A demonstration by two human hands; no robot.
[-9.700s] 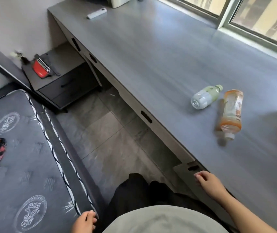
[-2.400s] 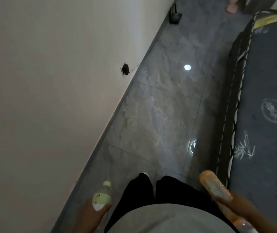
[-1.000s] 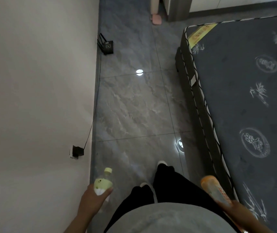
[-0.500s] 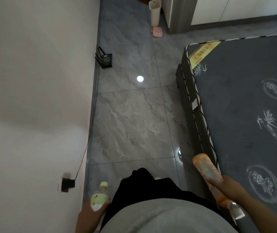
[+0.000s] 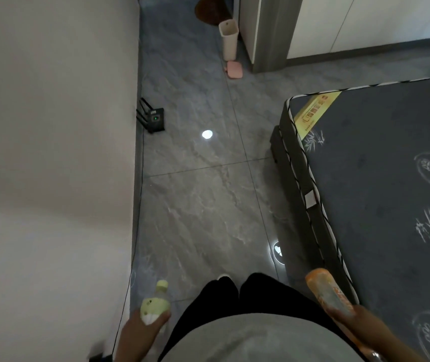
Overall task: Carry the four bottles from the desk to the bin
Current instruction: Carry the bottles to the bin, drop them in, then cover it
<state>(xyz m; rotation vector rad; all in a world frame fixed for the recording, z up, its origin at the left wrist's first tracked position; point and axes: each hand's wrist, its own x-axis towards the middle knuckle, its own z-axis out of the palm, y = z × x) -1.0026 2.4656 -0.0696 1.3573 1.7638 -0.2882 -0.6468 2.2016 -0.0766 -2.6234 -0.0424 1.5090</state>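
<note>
Since half a second ago the walker has gone further down the aisle: the bin (image 5: pixel 228 39) and the pink pad (image 5: pixel 234 70) beside it now sit lower in the head view, with more of the cabinet (image 5: pixel 266 32) showing, and the right hand has dropped toward the frame's corner. From the head camera, the left hand (image 5: pixel 140 333) holds the green bottle (image 5: pixel 155 305) cap forward, its fingers wrapped round the lower body. The right hand (image 5: pixel 360 327) grips the orange bottle (image 5: pixel 328 293) base forward, fingers curled under it. Both bottles ride at hip level, either side of the dark trousers. The bin, pale and tall, stands open-topped on the floor ahead, just beside the cabinet and well apart from the walker. A router (image 5: pixel 153 118) with a cable sits against the wall (image 5: pixel 51 126) on the left; the mattress (image 5: pixel 378 178) fills the right. The step in hand looks like the carry itself, with these two bottles not yet binned. To do it well, I would keep to the middle of the tiled floor (image 5: pixel 203 205), clear of the router cable and the bed corner, hold both grips firm, and stop right over the bin. Its mouth looks narrow, so dropping one bottle at a time, end-first, should avoid a bounce off the rim.
</note>
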